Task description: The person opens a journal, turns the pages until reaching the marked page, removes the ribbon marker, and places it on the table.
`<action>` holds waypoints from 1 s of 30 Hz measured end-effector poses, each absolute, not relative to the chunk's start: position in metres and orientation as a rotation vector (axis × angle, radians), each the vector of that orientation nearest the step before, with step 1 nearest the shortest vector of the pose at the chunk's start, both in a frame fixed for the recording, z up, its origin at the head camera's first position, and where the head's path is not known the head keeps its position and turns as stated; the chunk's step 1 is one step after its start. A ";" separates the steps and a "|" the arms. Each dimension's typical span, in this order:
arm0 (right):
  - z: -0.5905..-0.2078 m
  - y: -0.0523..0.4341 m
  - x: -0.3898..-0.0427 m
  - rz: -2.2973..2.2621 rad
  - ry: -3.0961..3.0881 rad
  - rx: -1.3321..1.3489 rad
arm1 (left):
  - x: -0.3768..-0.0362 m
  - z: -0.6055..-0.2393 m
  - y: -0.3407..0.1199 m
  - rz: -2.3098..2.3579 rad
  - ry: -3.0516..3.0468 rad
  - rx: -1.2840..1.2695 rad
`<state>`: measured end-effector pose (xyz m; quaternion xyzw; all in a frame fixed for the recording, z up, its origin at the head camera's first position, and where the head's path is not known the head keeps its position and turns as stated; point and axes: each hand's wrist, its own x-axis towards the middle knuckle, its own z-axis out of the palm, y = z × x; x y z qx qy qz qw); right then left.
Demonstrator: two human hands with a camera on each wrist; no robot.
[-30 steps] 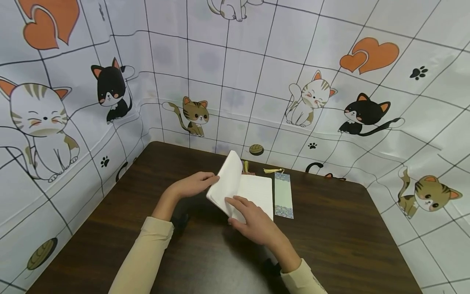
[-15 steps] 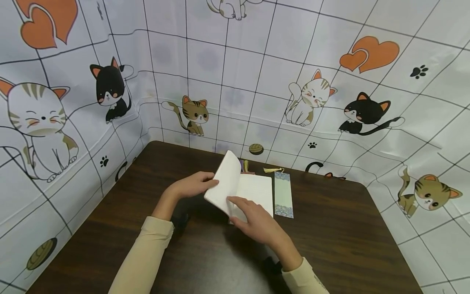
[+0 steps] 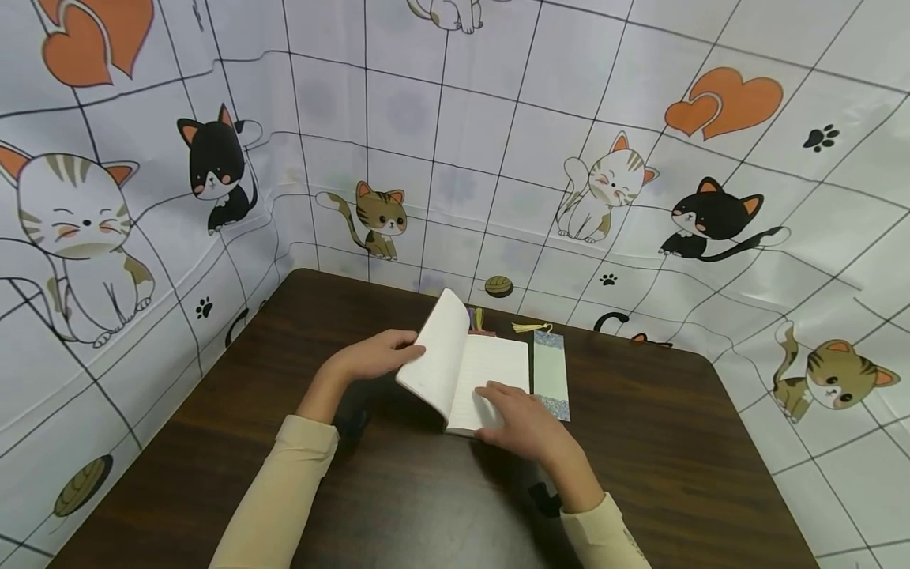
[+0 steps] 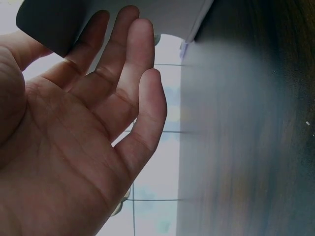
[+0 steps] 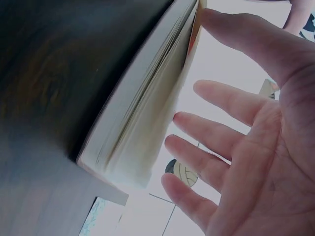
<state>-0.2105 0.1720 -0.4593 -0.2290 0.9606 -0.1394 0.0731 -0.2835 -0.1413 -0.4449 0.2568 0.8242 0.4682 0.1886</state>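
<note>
A notebook [image 3: 490, 370] with blank-looking white pages lies spread on the dark table, its left part lifted at a slant. My left hand [image 3: 373, 356] holds the outer edge of that raised part, thumb on the page side and fingers behind. In the left wrist view the fingers [image 4: 140, 54] reach under the dark cover [image 4: 49, 24]. Over the lower right page is my right hand [image 3: 522, 420], its fingers spread and fairly straight. From the right wrist, the thick page block [image 5: 142, 108] shows beside the fingertips. Whether they touch the paper is hard to tell.
Right of the notebook lies a pale green bookmark [image 3: 550, 371] with blue patterned ends and a yellow tassel [image 3: 532, 327]. Colourful tassels [image 3: 476, 319] poke out behind the notebook. A cat-printed sheet [image 3: 455, 158] hangs along the table's back and left sides.
My right hand has moved right from the notebook's centre fold onto the right page, uncovering the fold. The left hand keeps holding the raised part, almost still.
</note>
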 end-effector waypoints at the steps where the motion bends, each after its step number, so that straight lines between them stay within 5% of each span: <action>1: -0.459 0.173 -0.211 -0.419 2.886 -0.689 | -0.284 -0.445 -0.141 1.318 2.317 0.725; 30: -0.463 0.176 -0.213 -0.519 2.808 -0.748 | -0.283 -0.443 -0.144 1.288 2.338 0.706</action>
